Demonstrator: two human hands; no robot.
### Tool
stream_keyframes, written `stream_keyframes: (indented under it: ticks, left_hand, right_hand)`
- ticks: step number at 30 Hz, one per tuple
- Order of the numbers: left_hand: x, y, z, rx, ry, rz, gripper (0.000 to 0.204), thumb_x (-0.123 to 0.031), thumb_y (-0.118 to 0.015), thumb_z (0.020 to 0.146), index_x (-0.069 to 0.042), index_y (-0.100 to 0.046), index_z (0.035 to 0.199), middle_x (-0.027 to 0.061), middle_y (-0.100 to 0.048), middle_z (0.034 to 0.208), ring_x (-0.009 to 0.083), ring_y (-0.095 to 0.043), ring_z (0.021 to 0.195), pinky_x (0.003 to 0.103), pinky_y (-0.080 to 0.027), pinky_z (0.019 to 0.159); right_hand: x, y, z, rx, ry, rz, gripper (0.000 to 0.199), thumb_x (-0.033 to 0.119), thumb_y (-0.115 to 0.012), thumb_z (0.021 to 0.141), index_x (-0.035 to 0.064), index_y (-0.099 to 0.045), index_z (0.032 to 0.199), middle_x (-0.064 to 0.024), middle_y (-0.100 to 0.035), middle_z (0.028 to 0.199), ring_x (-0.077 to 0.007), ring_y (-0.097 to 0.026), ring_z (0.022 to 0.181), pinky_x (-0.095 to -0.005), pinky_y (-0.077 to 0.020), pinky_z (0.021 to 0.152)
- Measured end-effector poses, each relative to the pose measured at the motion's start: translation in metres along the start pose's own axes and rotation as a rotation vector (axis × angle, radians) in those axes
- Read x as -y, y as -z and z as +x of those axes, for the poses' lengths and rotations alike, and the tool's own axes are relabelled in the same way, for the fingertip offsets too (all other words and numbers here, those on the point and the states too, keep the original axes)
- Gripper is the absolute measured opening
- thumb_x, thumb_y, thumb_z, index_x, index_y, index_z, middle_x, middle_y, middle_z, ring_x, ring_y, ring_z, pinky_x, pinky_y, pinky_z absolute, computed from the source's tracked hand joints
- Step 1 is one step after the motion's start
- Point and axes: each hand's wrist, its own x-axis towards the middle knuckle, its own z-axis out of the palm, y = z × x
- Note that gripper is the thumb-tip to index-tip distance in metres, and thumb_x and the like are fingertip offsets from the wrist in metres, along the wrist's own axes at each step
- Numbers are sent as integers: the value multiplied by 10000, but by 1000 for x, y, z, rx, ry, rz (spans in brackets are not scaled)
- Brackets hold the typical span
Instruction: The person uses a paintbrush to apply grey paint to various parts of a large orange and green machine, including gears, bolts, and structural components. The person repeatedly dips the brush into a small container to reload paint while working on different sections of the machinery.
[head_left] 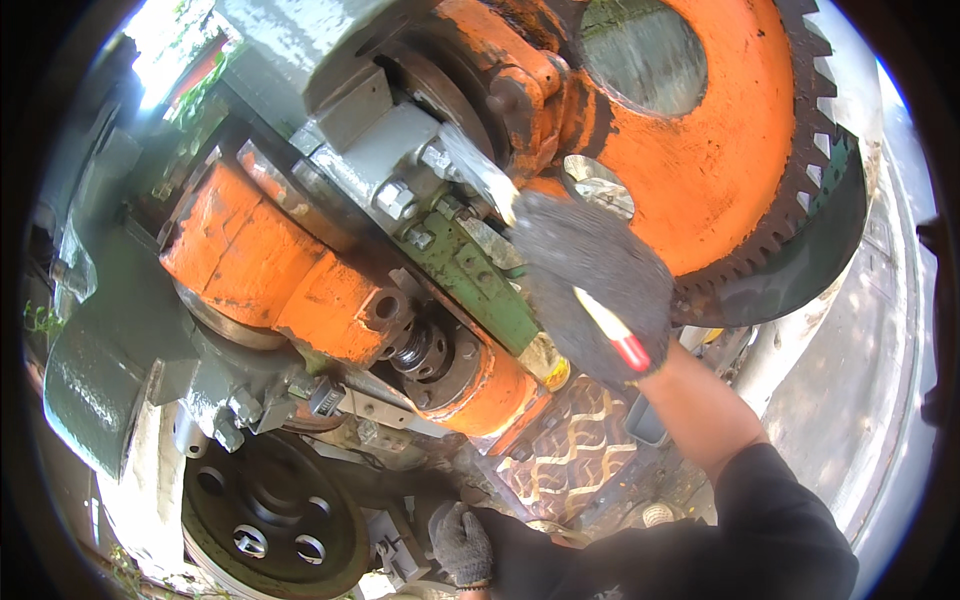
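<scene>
Sunlight falls over pale, streaked ground (850, 375) on the right, while green foliage (200, 92) shows at the upper left, beyond a heavy machine (260, 55) that fills most of the view. The machine's grey coating is glossy, reflecting the light in bright patches. Its large orange gear wheel (745, 130) has a smooth, scuffed face, round openings and a dark, blocky toothed rim; a curved dark-green guard (850, 225) wraps the lower edge. To the left, a chunky orange housing (245, 260) with chipped paint sits beside a flat green bar (480, 285) and a ribbed metal screw (418, 352). Below, a dark, round wheel (270, 505) is pierced with holes. The right of the two hands (595, 280), in a dark, fuzzy glove, grips a brush (614, 332) with a cream, red-ended handle; its pale bristles lie at the grey block beside the hex bolts (395, 198), though contact cannot be told. The left hand (461, 543), in a speckled knit glove, is curled low near the dark wheel; whether it holds anything cannot be told.
</scene>
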Motion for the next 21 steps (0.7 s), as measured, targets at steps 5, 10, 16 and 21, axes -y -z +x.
stream_keyframes:
  ticks: [5, 10, 16, 21]
  left_hand:
    - [-10, 18, -2, 48, 44, 172, 271, -248, -680, 991, -47, -780, 1143, 165, -767, 1147, 352, -716, 1102, 462, -548, 1000]
    - [-6, 23, 1, 142, 47, 272, 355, -334, -641, 1024, -59, -765, 1211, 196, -753, 1201, 393, -700, 1128, 500, -514, 1054]
    - [-7, 30, -5, 208, 66, 326, 428, -385, -572, 1048, -58, -731, 1273, 241, -740, 1212, 463, -671, 1146, 561, -481, 1070]
    - [13, 18, -9, 159, 123, 148, 336, -293, -649, 1015, -30, -762, 1193, 202, -768, 1134, 408, -711, 1062, 491, -548, 963]
  right_hand:
    - [-7, -6, -14, -54, -139, 280, 321, 7, -748, 906, 22, -755, 1227, -169, -764, 1207, -366, -744, 1091, -433, -594, 948]
    - [-20, 17, -36, 18, -210, 246, 284, 37, -702, 955, -2, -749, 1232, -182, -762, 1204, -324, -740, 1094, -402, -584, 955]
    - [-37, -2, -11, -64, -569, 766, 278, 81, -667, 1002, -19, -744, 1250, -133, -760, 1233, -229, -719, 1113, -368, -570, 975]
    - [-65, -40, -5, -112, -471, 802, 258, 108, -704, 1010, 4, -749, 1242, -117, -758, 1241, -225, -724, 1090, -362, -585, 932]
